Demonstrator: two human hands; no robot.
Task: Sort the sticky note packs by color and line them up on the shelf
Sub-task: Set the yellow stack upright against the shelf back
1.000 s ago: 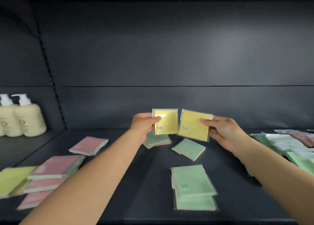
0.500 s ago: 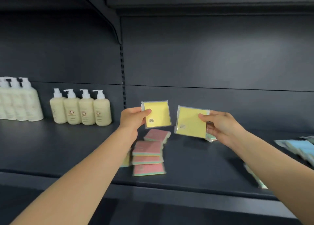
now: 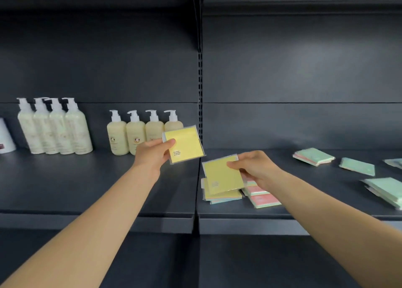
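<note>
Both hands hold a yellow sticky note pack above the dark shelf. The left hand pinches one wrapped yellow pack by its left edge, thumb on the face and fingers behind, and holds it up in the air, near the upright slotted post at the back of the shelf; it touches nothing else. The right hand pinches a second yellow pack at its upper right corner, thumb on top, tilted and low over a yellow-topped pack lying on the shelf close to the front edge; whether the two packs touch cannot be told. Just to the right of that lying pack, partly under the right hand, sit pink-topped packs, one behind the other toward the front edge. Farther toward the right end of the shelf lie green-topped packs, several of them spread apart, one reaching the frame's right border. On the left section of the shelf, against the back, stand a row of four small cream pump bottles and, farther left, four taller pump bottles.
</note>
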